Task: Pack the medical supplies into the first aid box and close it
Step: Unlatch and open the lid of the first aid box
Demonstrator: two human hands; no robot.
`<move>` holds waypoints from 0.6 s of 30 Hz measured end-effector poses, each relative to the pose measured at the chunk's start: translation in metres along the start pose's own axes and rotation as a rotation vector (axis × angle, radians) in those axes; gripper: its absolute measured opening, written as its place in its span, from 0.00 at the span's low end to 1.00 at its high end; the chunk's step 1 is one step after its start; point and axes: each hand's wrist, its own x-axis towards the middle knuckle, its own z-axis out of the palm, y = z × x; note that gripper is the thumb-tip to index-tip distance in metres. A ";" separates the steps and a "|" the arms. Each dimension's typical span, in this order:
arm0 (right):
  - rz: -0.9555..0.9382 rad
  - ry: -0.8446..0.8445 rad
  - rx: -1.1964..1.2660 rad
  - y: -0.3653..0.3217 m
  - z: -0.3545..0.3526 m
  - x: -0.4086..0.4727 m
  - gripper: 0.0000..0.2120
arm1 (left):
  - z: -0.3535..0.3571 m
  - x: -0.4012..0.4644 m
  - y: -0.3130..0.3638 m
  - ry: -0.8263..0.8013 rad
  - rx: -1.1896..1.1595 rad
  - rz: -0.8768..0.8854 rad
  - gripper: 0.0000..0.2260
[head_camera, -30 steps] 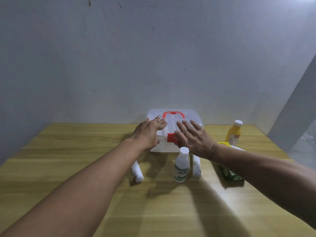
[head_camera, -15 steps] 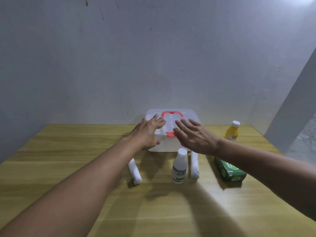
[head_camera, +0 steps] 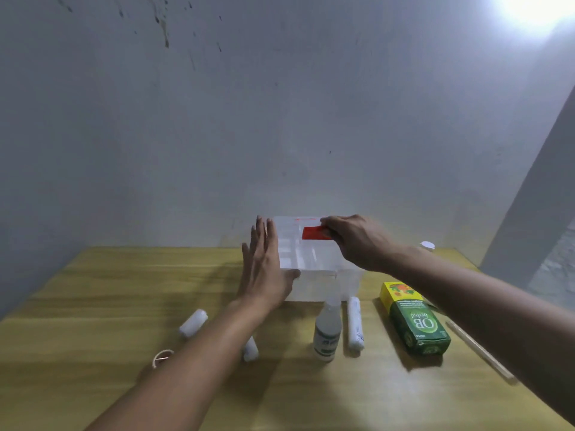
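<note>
Two bare hands work at a translucent white plastic first aid box (head_camera: 314,269) standing at the far middle of the light wooden table (head_camera: 93,306). Its lid is tilted up toward the wall. The left hand (head_camera: 264,269) is spread flat, fingers (head_camera: 263,234) straight and together, palm against the box's 9 o'clock side, with the thumb resting on the front rim; it grips nothing. The right hand (head_camera: 354,241) reaches over from 3 o'clock, fingers curled and pinched on the red latch tab (head_camera: 314,233) at the raised lid's edge.

Supplies lie on the table outside the box. At 6 o'clock from it stands a small clear bottle with a white label (head_camera: 326,331), and just beside that, at 5 o'clock, lies a white wrapped bandage roll (head_camera: 354,325). A green and yellow carton (head_camera: 413,318) lies at 4 o'clock. Two more white rolls lie at 7 o'clock: one (head_camera: 193,323) in the open, the other (head_camera: 250,349) partly hidden by the left forearm. A tan rubber band (head_camera: 162,357) lies at 8 o'clock. A white bottle cap (head_camera: 427,245) shows behind the right wrist at 3 o'clock.
</note>
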 end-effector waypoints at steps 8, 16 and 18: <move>0.130 0.085 0.049 0.016 -0.034 0.044 0.12 | 0.009 -0.004 -0.003 0.183 0.069 0.252 0.14; 0.223 0.169 0.055 0.030 -0.024 0.089 0.14 | 0.017 0.043 -0.003 -0.398 0.356 -0.042 0.31; 0.215 0.150 0.014 0.034 -0.018 0.092 0.14 | 0.020 0.046 -0.006 -0.466 0.374 -0.056 0.32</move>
